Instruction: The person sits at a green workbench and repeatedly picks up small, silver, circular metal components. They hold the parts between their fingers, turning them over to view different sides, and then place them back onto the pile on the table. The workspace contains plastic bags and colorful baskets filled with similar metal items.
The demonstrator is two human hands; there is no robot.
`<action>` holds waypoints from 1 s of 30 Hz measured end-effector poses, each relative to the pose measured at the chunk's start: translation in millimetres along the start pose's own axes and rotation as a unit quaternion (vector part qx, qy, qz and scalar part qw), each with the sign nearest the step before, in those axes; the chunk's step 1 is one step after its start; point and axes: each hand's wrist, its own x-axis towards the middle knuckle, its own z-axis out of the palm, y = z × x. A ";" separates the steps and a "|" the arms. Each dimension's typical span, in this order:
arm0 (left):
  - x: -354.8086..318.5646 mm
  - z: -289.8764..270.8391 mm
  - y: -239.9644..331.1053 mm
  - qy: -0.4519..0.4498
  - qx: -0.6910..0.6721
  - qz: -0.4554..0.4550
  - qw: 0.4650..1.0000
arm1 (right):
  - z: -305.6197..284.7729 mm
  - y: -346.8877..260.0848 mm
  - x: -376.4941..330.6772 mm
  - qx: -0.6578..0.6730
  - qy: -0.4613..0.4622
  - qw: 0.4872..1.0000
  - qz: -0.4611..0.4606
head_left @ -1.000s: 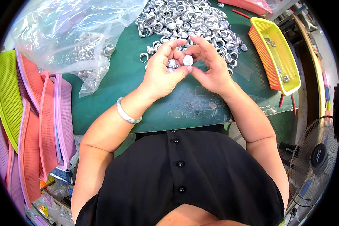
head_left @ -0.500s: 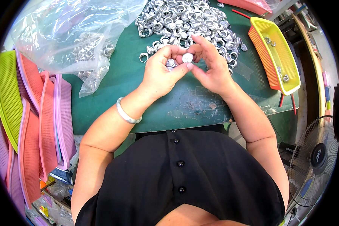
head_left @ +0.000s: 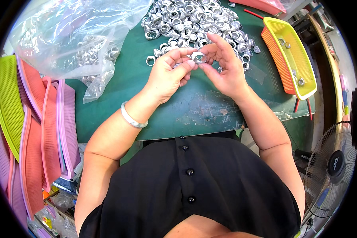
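Observation:
A silver-coloured metal ring (head_left: 198,58) is held up between my two hands, its opening showing. My left hand (head_left: 166,75) pinches it from the left between thumb and fingers. A bit of grey metal, partly hidden, shows behind that thumb in the curled fingers. From the other side, the thumb and fingertips of my right hand (head_left: 228,73) close on the ring, with one finger raised. Just beyond my hands spreads a large heap of similar rings (head_left: 186,20) on the green tabletop (head_left: 154,115).
A clear plastic bag (head_left: 79,35) with more rings lies at the left. On the right stands a yellow and orange basket (head_left: 300,65) with a few rings inside. Stacked plastic baskets (head_left: 31,127) line the left side. A fan (head_left: 333,166) stands at the lower right.
The ring has turned between my fingers, from its round flat face to its open band. My left fingers have shifted round and cover more of the metal behind them.

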 end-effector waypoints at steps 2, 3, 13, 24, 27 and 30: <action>0.5 -1.2 0.0 -0.006 -0.012 -0.004 1.000 | -0.5 -1.8 0.0 -0.004 -0.003 1.000 0.003; 1.0 -2.1 -0.3 -0.012 -0.024 -0.006 1.000 | -0.6 -2.8 -0.1 -0.006 -0.006 1.000 0.003; 3.4 -6.4 4.5 -0.072 -0.132 -0.037 0.988 | -2.7 -3.2 1.1 0.055 -0.013 0.997 -0.052; 10.0 -22.1 3.5 -0.145 -0.278 -0.113 0.943 | -15.4 0.6 8.1 -0.105 0.053 0.993 -0.031; 11.2 -23.3 3.4 -0.137 -0.320 -0.133 0.928 | -22.5 10.5 10.2 -0.196 0.036 0.980 0.000; 10.8 -23.3 1.1 -0.092 -0.321 -0.140 0.932 | -20.2 11.0 9.0 -0.263 -0.011 0.964 0.041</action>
